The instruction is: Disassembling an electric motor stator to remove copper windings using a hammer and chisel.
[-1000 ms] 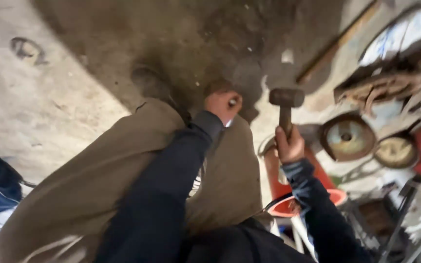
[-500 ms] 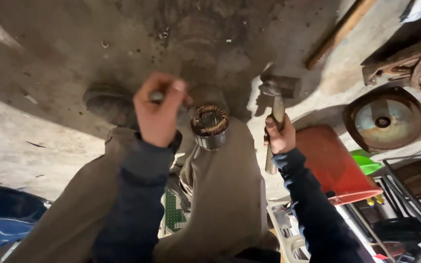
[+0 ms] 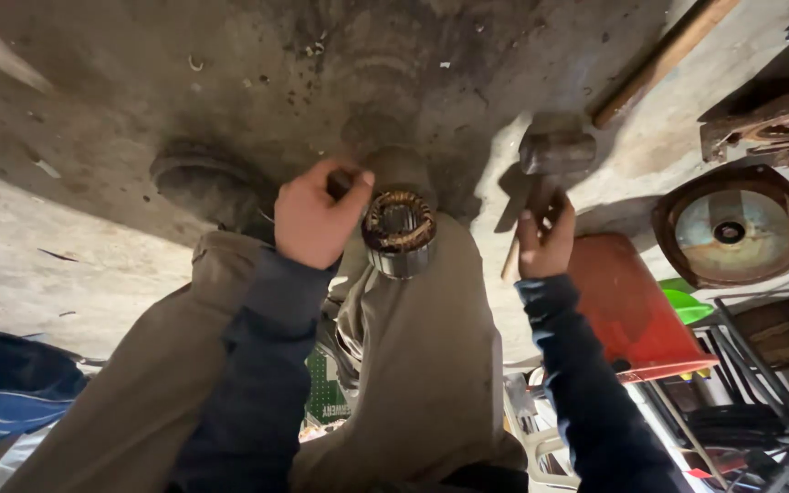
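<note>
From where I stand, the view has steadied over the last second: a moment back the person's left hand [image 3: 314, 224] was raised higher with fingers pinched on something small, and now it has come down beside the motor stator [image 3: 399, 231], a steel ring with copper windings that rests on the person's knee, at the inner edge of the right thigh of the tan trousers [image 3: 413, 365]. The fingers of that hand are curled closed around a short dark tool (a punch or chisel, I would guess, though most of it is buried in the fist) with its tip just beside the stator's rim. The right hand [image 3: 545, 242] is wrapped tight around the wooden handle of a hammer [image 3: 554, 153], whose head sits higher than a half second ago, so the pair looks lined up for striking. The hammer head is blurred, and the handle's lower end is hidden by the palm. Off by the right edge lie a rusty round disc [image 3: 732, 228] and a red tray [image 3: 627, 306] on the stained concrete floor [image 3: 93, 110]; what the stator's underside rests on cannot be made out.
</note>
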